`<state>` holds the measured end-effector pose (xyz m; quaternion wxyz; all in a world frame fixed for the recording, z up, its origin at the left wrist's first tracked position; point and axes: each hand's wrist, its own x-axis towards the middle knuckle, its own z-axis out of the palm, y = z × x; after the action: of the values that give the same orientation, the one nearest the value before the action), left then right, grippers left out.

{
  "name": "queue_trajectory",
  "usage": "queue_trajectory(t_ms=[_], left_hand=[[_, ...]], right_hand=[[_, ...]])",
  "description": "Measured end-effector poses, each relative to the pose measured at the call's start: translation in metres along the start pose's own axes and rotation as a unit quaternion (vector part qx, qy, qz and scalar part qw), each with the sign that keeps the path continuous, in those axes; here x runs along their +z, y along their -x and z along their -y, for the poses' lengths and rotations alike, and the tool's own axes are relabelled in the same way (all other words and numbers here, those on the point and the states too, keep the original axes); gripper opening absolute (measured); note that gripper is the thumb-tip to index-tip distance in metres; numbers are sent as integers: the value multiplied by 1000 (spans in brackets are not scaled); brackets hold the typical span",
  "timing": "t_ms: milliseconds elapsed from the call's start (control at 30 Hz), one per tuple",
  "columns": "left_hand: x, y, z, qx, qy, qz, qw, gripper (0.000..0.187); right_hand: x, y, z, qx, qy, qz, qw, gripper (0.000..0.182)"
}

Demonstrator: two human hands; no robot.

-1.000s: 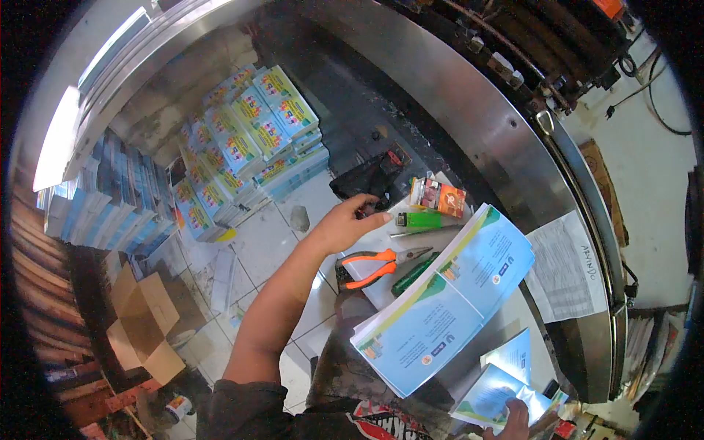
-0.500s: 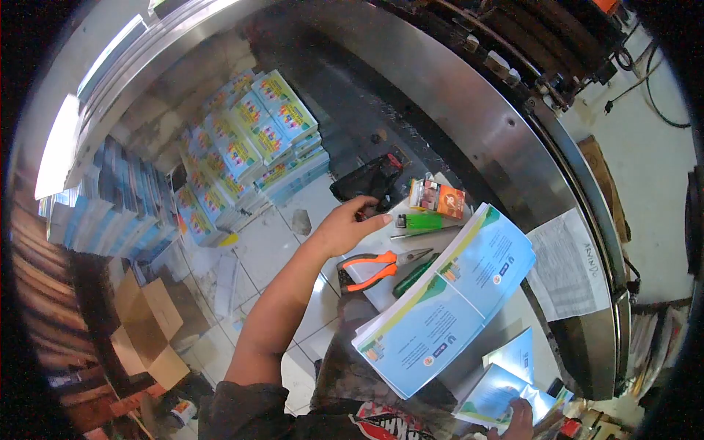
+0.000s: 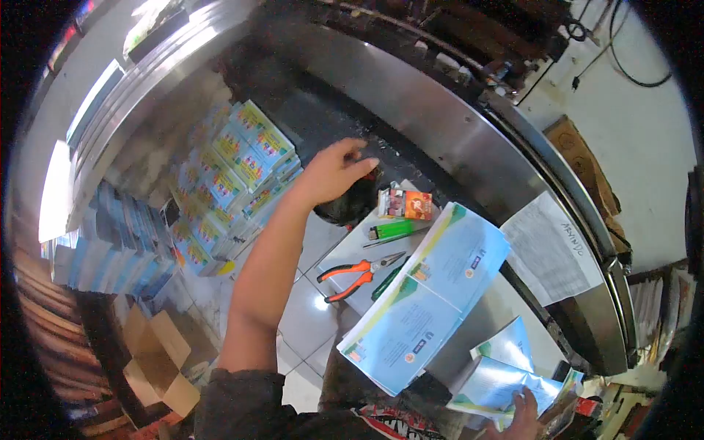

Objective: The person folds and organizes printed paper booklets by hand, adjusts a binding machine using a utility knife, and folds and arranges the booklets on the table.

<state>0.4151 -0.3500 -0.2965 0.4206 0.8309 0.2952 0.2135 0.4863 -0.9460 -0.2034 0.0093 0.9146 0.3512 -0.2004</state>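
Observation:
My left hand reaches out over a black plastic bag, thumb and fingers apart with nothing visible between them. My right hand, low on the right, has its fingers resting on the near edge of loose light-blue printed sheets. A stack of blue printed covers lies between the two hands. Left of the stack are orange-handled pliers, a green lighter, a thin metal rod and a cigarette pack. A dark green handle is partly hidden under the stack's edge.
Piles of printed booklets stand ahead on the left, beside another row of stacked booklets. An open cardboard box sits on the tiled floor. A curved metal panel bounds the far side; a handwritten paper lies against it.
My left hand has moved forward and up, from beside the bag to above its far side. My right hand stays at the loose sheets. The whole view has shifted slightly.

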Motion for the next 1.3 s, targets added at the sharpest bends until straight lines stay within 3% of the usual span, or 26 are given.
queue_trajectory(t_ms=[100,200,300,367,433,567,633,667,700,767,833,900,967,1033,1100,1233,1300], left_hand=[[12,19,26,-3,28,-21,999,57],[17,56,38,-53,8,-29,998,50],[20,94,44,-137,38,-46,989,58],[25,109,42,-191,86,-50,977,57],[25,123,51,-235,120,-80,961,58],[13,156,58,-245,185,-195,932,56],[1,181,55,-240,196,-231,922,53],[-4,196,56,-245,198,-255,914,50],[-14,214,64,-233,197,-259,917,49],[-19,254,68,-223,188,-275,916,47],[-19,290,64,-222,175,-287,915,47],[-11,319,66,-237,193,-327,894,45],[-2,345,38,-266,153,-314,898,44],[-2,375,48,-294,113,-301,900,43],[-3,416,95,-301,115,-274,906,42],[6,453,103,-337,88,-280,894,39],[12,460,122,-330,140,-261,896,37]], right_hand=[[3,5,7,-24,57,-61,996,75],[14,14,-12,-35,75,-54,995,69],[31,25,-39,-18,28,15,999,60],[14,25,-41,-74,-31,-22,997,50],[-1,27,-44,-71,-110,-85,988,40],[-59,0,-76,-75,8,-182,981,16],[-117,-31,-87,10,-66,-196,978,17],[-128,-52,-121,-52,56,-309,948,19],[-165,-63,-104,-30,-8,-403,914,22],[-218,-89,-85,-10,57,-548,834,24],[-249,-138,-78,-156,97,-649,739,32],[-248,-195,-58,-194,128,-645,728,29],[-223,-250,-32,-152,153,-526,822,26],[-175,-293,-24,-186,189,-452,852,24],[-139,-296,-22,-199,187,-410,870,24],[-102,-273,-47,-212,134,-365,897,26],[-87,-233,-55,-189,140,-277,932,34]])
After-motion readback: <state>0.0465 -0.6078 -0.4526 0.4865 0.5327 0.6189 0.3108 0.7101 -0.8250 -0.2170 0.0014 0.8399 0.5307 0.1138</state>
